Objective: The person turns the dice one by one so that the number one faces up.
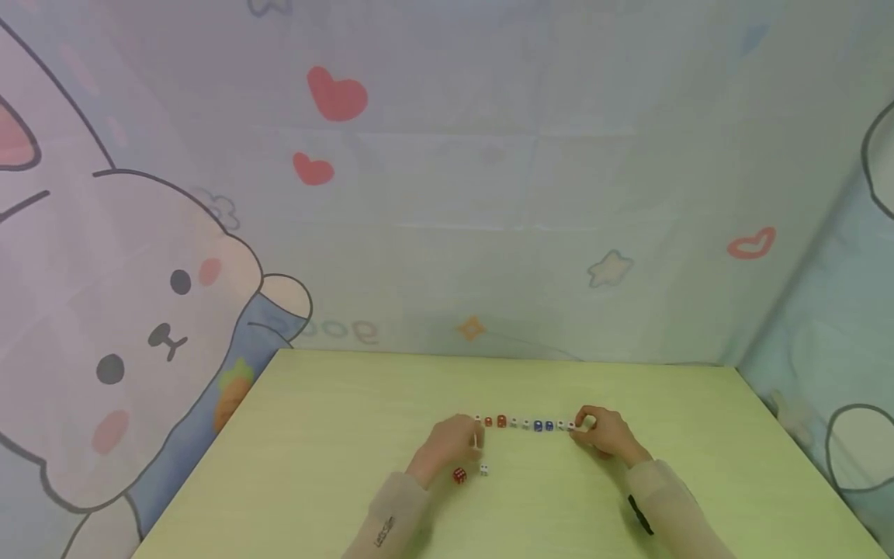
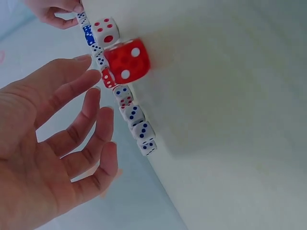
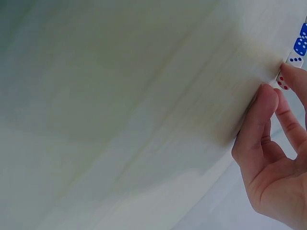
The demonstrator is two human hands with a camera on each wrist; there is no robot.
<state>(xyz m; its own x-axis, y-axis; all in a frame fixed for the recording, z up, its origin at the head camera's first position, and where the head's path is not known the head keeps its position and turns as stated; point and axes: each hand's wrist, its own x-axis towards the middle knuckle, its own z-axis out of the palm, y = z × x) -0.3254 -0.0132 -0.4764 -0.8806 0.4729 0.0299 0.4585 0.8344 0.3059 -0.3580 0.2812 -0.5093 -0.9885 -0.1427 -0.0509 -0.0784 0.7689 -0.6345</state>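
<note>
A straight row of small dice (image 1: 526, 425) in white, red and blue runs across the table. My left hand (image 1: 454, 439) is over the row's left part, hiding some of it. In the left wrist view its fingers (image 2: 98, 129) are spread and loosely bent, holding nothing, beside white dice (image 2: 143, 130). At the row's right end, my right hand (image 1: 606, 435) pinches a white die with red dots (image 3: 283, 81) between thumb and fingertips. Blue dice (image 3: 301, 46) stand farther along. A larger red die (image 1: 459, 475) and a white die (image 1: 484, 470) lie nearer me, apart from the row.
The pale yellow-green table (image 1: 314, 466) meets a printed cloth backdrop (image 1: 447, 194) at its far edge. More cloth hangs at both sides, with a large cartoon rabbit (image 1: 140, 310) on the left. A dark strip (image 1: 640, 515) shows at my right sleeve.
</note>
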